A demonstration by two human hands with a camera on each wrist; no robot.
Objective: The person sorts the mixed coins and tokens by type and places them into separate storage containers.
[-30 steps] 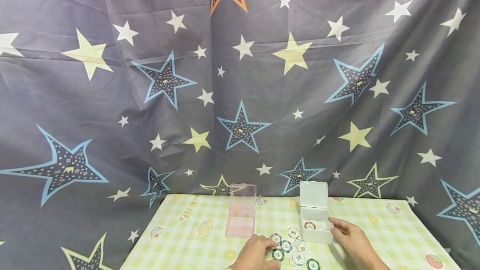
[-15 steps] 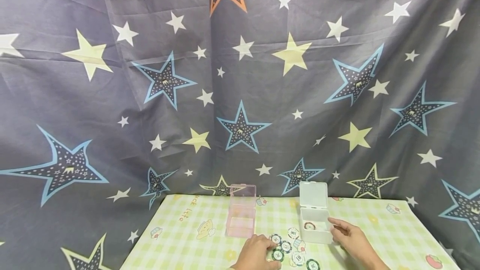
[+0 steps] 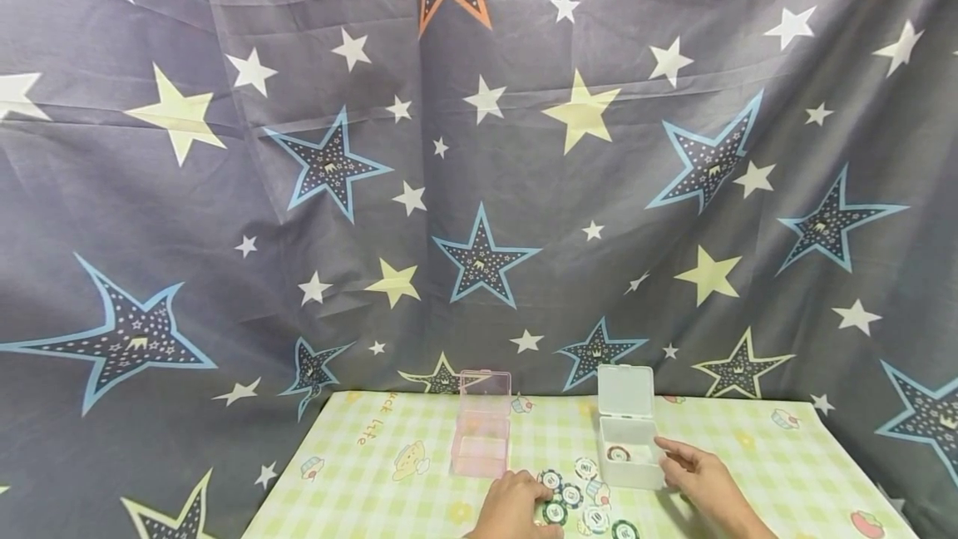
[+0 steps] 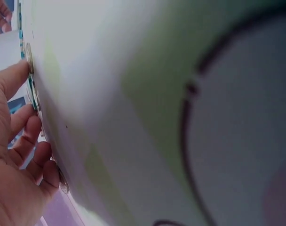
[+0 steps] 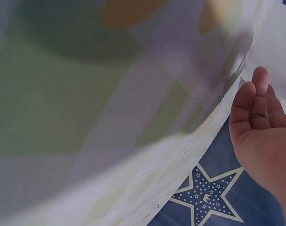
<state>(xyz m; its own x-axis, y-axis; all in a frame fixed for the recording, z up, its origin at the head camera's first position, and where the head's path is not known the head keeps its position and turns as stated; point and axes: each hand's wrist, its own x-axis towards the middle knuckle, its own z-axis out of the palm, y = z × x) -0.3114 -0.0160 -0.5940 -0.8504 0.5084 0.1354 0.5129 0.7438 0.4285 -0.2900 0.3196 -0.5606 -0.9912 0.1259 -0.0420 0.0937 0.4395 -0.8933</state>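
My left hand (image 3: 515,507) is down on the table at the left edge of a loose cluster of poker chips (image 3: 572,495). In the left wrist view its thumb touches the rim of a chip (image 4: 29,56), and the bent fingertips rest along others at table level. My right hand (image 3: 699,481) has its fingers against the right side of an open white plastic box (image 3: 632,477). Inside that box lies a red-edged chip (image 3: 618,454). The right wrist view shows these fingers (image 5: 242,101) relaxed beside the box wall (image 5: 274,47).
A see-through pink box (image 3: 481,466) with its lid up stands left of the white one. White chips (image 3: 586,468) and a dark green chip (image 3: 624,531) lie between the hands. The checked tablecloth (image 3: 374,481) ends at a star-patterned curtain (image 3: 524,156) behind.
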